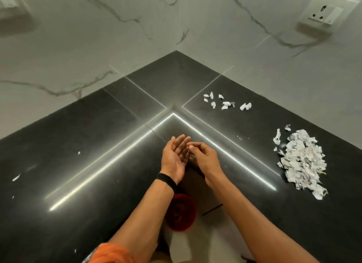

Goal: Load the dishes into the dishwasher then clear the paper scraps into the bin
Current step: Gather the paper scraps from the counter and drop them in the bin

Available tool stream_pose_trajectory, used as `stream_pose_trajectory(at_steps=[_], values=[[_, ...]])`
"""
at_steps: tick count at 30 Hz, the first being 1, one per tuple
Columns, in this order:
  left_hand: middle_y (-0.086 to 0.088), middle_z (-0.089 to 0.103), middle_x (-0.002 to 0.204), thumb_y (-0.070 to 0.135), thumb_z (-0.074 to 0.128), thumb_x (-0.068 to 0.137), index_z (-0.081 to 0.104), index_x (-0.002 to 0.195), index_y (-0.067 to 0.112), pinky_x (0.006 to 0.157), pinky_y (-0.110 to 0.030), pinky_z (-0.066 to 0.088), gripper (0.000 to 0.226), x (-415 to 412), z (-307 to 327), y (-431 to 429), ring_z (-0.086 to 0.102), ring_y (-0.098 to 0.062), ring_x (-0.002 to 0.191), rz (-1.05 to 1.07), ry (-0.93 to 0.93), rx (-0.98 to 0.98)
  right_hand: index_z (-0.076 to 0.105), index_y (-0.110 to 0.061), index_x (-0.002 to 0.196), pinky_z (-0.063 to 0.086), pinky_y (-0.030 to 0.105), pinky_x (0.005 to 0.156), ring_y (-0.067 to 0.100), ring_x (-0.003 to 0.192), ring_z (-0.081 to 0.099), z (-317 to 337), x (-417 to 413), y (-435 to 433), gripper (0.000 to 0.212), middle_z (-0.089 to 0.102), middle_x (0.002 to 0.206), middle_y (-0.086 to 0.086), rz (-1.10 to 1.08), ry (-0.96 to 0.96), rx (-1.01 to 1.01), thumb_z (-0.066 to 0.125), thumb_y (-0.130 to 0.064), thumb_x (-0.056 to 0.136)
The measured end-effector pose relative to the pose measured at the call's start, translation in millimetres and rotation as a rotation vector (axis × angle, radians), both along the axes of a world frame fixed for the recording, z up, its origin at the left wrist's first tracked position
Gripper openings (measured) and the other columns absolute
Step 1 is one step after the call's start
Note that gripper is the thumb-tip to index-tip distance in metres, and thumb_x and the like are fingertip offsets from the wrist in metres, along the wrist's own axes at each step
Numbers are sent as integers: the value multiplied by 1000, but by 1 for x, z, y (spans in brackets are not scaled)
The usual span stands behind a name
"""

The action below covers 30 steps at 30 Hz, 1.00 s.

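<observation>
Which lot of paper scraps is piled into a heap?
The big pile at far right; the small cluster behind it and the strays at left lie as loose single bits.

Both bare forearms reach forward, wrists close together. The left grip (174, 156) is turned palm up and inward, fingers straight and together, with a black band (165, 181) round its wrist. The right grip (203, 157) sits just beside it, fingers curled, their tips touching the left fingers. Whether they pinch anything is unclear.
</observation>
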<state>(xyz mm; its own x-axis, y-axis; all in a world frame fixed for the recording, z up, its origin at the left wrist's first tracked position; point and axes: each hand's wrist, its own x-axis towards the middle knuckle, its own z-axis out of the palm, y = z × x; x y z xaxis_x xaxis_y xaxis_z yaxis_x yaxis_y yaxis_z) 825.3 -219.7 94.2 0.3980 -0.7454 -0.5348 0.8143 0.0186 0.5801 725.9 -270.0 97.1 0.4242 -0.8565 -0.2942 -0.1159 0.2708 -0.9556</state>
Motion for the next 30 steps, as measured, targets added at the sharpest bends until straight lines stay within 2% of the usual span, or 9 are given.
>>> stream_pose_trajectory(at_steps=[7, 10, 13, 17, 19, 21, 26, 27, 30], values=[[-12, 71, 124, 43, 52, 101, 69, 120, 12, 83, -32, 48, 39, 69, 6, -81, 66, -19, 95, -121, -7, -4, 75, -15, 105, 58, 30, 89, 16, 102, 71, 0, 58, -60, 15, 77, 102, 1, -136, -31, -5, 63, -11, 99], [-11, 72, 123, 43, 51, 101, 69, 117, 13, 82, -32, 49, 38, 76, 3, -112, 67, -20, 96, -153, 14, -5, 74, -13, 105, 57, 24, 81, 12, 96, 71, 2, 65, -85, 14, 76, 102, 3, -169, -20, -19, 62, -9, 98], [-8, 74, 120, 43, 51, 101, 68, 117, 14, 91, -33, 49, 38, 78, 9, -140, 67, -20, 101, -190, 12, -6, 75, -16, 97, 54, 23, 78, 9, 88, 69, -5, 69, -122, 14, 75, 93, 0, -214, 30, -71, 65, -7, 95], [-6, 73, 122, 44, 50, 101, 67, 123, 15, 107, -35, 44, 41, 76, 11, -172, 66, -19, 114, -198, 12, -11, 73, -17, 93, 55, 33, 78, 12, 80, 67, -14, 75, -178, 12, 72, 81, -1, -219, 139, -156, 68, -6, 92], [-5, 74, 121, 44, 49, 102, 67, 125, 15, 109, -37, 43, 41, 78, 11, -185, 66, -18, 117, -183, 3, 0, 73, -18, 94, 55, 35, 78, 11, 75, 65, -15, 76, -207, 12, 70, 79, -5, -223, 222, -229, 69, -8, 90], [-5, 74, 121, 45, 51, 101, 66, 127, 14, 111, -38, 44, 43, 80, 9, -194, 66, -19, 119, -160, 14, 14, 72, -20, 100, 51, 30, 79, 9, 75, 64, -15, 72, -236, 14, 68, 83, -8, -217, 362, -348, 70, -12, 89], [-5, 74, 121, 45, 53, 100, 65, 129, 14, 109, -38, 45, 44, 88, 1, -217, 66, -20, 119, -120, 21, 43, 64, -21, 131, 45, 37, 94, 27, 108, 62, -38, 55, -301, 38, 61, 119, 7, 39, 797, -576, 65, -29, 94], [-5, 73, 122, 45, 53, 101, 65, 129, 14, 109, -38, 45, 44, 91, -1, -222, 67, -20, 119, -114, 18, 49, 65, -20, 130, 45, 37, 91, 30, 108, 61, -46, 53, -309, 37, 61, 117, 9, 89, 833, -605, 64, -31, 95], [-4, 73, 122, 45, 53, 100, 65, 129, 15, 106, -37, 47, 44, 94, -10, -235, 68, -19, 117, -101, 20, 80, 73, -16, 105, 43, 36, 77, 32, 95, 63, -56, 51, -317, 20, 61, 97, 7, 142, 836, -707, 61, -29, 97]])
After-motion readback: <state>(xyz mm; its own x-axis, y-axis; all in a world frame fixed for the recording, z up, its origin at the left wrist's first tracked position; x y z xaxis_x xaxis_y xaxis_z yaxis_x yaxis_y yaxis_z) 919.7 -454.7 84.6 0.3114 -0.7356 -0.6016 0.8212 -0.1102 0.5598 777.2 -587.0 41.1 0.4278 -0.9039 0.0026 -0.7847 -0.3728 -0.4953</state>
